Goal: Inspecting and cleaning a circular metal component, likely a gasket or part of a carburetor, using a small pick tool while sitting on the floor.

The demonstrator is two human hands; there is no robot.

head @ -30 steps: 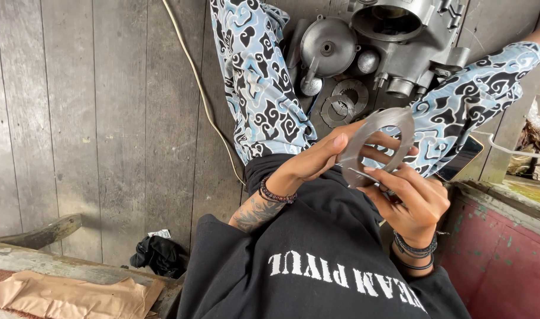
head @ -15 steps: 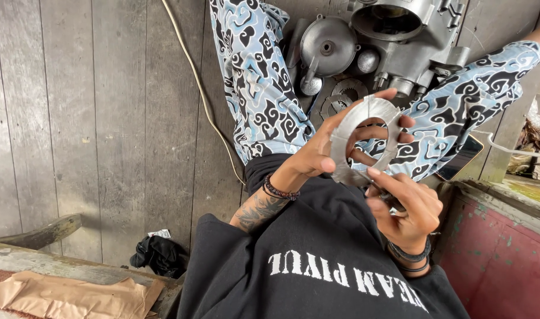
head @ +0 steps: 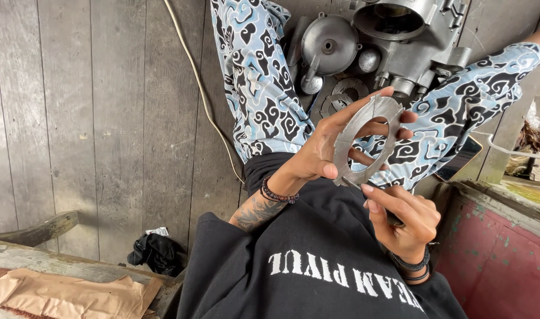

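Note:
My left hand [head: 317, 156] holds a flat grey metal ring [head: 348, 142] up over my lap, thumb on its lower rim and fingers through and behind the hole. The ring is tilted, so its face looks narrow. My right hand [head: 403, 221] sits just below it, closed on a thin dark tool [head: 355, 184] whose tip touches the ring's lower edge. Both wrists wear dark bead bracelets, and the left forearm is tattooed. My legs in blue patterned trousers [head: 255, 88] stretch away over the plank floor.
A grey engine casing [head: 409, 41], a round metal cover [head: 329, 41] and toothed discs [head: 348, 90] lie between my legs. A phone [head: 459, 160] rests by my right leg. A white cable [head: 199, 100], a black rag [head: 158, 254], brown paper [head: 69, 292] and a red box [head: 500, 260] are around.
My left hand has turned the ring from facing me to a steeper tilt and shifted it slightly left. My right hand has dropped lower, with the tool at the ring's bottom edge.

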